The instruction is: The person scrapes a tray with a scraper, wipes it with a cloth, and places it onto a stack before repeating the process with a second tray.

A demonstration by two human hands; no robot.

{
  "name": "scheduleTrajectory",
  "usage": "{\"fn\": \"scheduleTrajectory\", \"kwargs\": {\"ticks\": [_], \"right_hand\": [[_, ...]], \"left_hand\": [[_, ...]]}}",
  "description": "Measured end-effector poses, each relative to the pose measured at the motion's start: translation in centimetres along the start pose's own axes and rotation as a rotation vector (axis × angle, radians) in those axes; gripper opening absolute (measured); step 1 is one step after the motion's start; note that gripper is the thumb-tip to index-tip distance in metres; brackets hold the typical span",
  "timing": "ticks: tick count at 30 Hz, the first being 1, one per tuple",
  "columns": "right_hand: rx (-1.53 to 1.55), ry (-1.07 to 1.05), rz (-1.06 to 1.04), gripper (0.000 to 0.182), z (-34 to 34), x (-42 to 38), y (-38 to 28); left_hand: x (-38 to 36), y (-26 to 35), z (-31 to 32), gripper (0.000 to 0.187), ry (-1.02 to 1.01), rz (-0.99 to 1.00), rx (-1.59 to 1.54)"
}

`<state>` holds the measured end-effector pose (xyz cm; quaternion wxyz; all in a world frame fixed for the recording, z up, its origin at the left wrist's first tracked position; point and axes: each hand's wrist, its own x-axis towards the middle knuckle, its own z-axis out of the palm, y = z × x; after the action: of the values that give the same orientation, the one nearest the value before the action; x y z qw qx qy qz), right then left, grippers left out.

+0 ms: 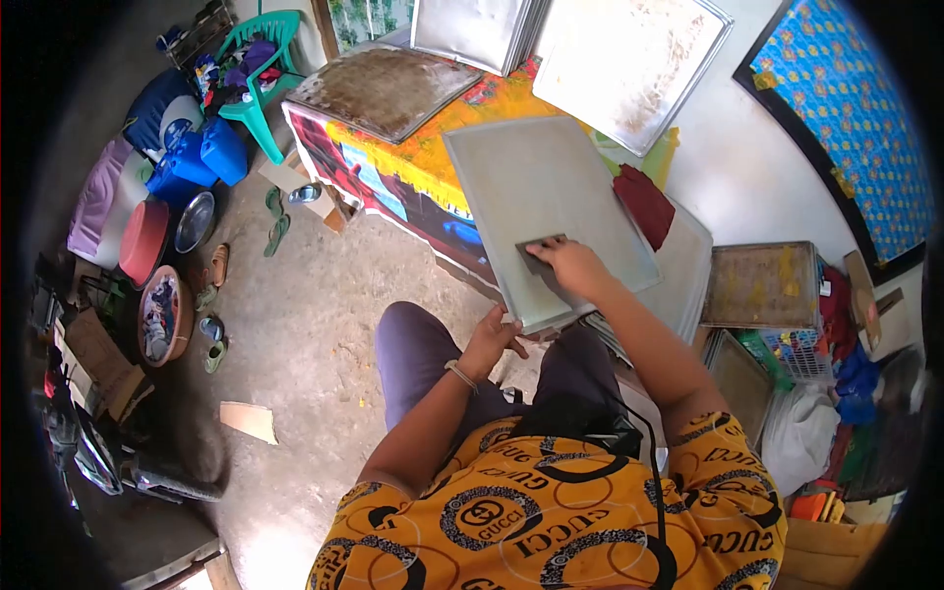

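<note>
A flat grey metal baking tray (531,187) lies at a slant in front of me, its near edge above my knees. My right hand (570,264) is closed on a thin dark grey flat piece (536,258), pressed against the lower part of the tray's surface. Whether that piece is sandpaper or a scraper I cannot make out. My left hand (492,342) holds the tray's near left corner, with some fingers below the edge. A dark red cloth (644,205) lies by the tray's right edge.
Behind stands a table with a colourful cover (374,187), bearing a stained brown tray (385,90) and upright trays (629,64). More trays (762,285) are stacked at the right. At the left are a green chair (261,74), blue jugs (202,157), basins (165,315) and slippers (277,221).
</note>
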<state>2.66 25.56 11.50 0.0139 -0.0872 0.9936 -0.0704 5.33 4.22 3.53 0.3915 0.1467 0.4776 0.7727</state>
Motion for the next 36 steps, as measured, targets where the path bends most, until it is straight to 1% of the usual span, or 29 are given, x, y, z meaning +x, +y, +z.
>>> {"fn": "scheduleTrajectory", "kwargs": {"ticks": [2,3,5,8,9,10,11,12,14,16,19,22,23,24,25,27,28,29,32,33,35,36], "right_hand": [[0.027,0.049,-0.030,0.039,1.3,5.4,2.5],[0.052,0.069,-0.035,0.040,1.8,8.0,3.6],[0.104,0.113,-0.049,0.043,2.0,12.8,5.4],[-0.024,0.001,0.033,0.035,0.0,16.5,5.3],[-0.045,0.028,-0.020,0.035,0.7,16.9,6.0],[0.017,0.001,-0.003,0.035,0.8,16.4,5.7],[0.077,-0.027,0.016,0.036,1.2,15.1,5.3],[0.133,-0.054,0.037,0.037,1.4,13.4,4.7],[-0.051,0.026,-0.110,0.044,1.7,7.0,2.5],[-0.033,-0.130,-0.105,0.049,0.9,0.8,0.2],[-0.101,-0.119,-0.157,0.050,0.7,-5.4,-1.8],[-0.117,-0.132,-0.128,0.050,0.6,-3.9,-2.0],[-0.065,-0.138,-0.091,0.049,0.9,-1.8,-1.7],[-0.056,-0.064,-0.077,0.047,1.1,0.5,-1.2],[-0.045,0.010,-0.062,0.045,1.3,3.0,-0.6],[-0.048,0.035,0.001,0.038,2.0,8.4,1.2],[-0.002,-0.053,0.058,0.036,1.2,10.8,1.4],[0.045,-0.142,0.115,0.035,0.7,11.9,1.4],[0.079,-0.149,0.110,0.035,0.9,11.0,0.6],[0.049,-0.111,0.042,0.035,1.3,9.8,0.4],[-0.018,-0.044,-0.092,0.035,2.8,4.6,-0.5],[-0.083,-0.072,-0.143,0.038,2.7,1.7,-1.2]], "left_hand": [[0.2,0.0,-0.3,0.040,-0.026,0.011,-0.014],[0.2,0.1,-0.5,0.038,-0.050,-0.021,-0.005],[0.3,-0.1,-0.9,0.038,-0.074,-0.021,-0.051],[0.5,-0.1,-1.3,0.038,-0.100,-0.050,-0.078],[0.6,-0.1,-1.5,0.039,-0.125,-0.054,-0.074],[0.5,-0.2,-1.7,0.039,-0.153,-0.061,-0.073],[0.5,-0.2,-2.0,0.040,-0.158,-0.109,-0.056],[0.6,-0.1,-2.2,0.040,-0.155,-0.105,-0.043],[0.6,-0.3,-2.2,0.041,-0.152,-0.111,-0.025],[0.7,-0.9,-2.3,0.042,-0.137,-0.090,-0.055],[0.9,-0.6,-2.1,0.044,-0.150,-0.074,-0.097],[0.6,0.3,-1.9,0.045,-0.166,-0.083,-0.076],[0.5,0.6,-1.8,0.045,-0.177,-0.079,-0.079],[0.4,0.9,-1.8,0.045,-0.186,-0.073,-0.082],[0.2,0.9,-1.9,0.050,-0.207,-0.083,-0.077],[0.2,0.2,-2.1,0.054,-0.232,-0.074,-0.080],[0.1,0.0,-2.3,0.056,-0.245,-0.072,-0.079],[0.0,0.1,-2.4,0.063,-0.278,-0.100,-0.080],[-1.3,1.5,-1.8,0.063,-0.310,-0.100,-0.043],[-1.5,1.2,-2.2,0.062,-0.315,-0.127,-0.040],[-1.5,0.9,-2.4,0.066,-0.329,-0.124,-0.070],[-1.4,0.7,-2.4,0.067,-0.338,-0.124,-0.088]]}}
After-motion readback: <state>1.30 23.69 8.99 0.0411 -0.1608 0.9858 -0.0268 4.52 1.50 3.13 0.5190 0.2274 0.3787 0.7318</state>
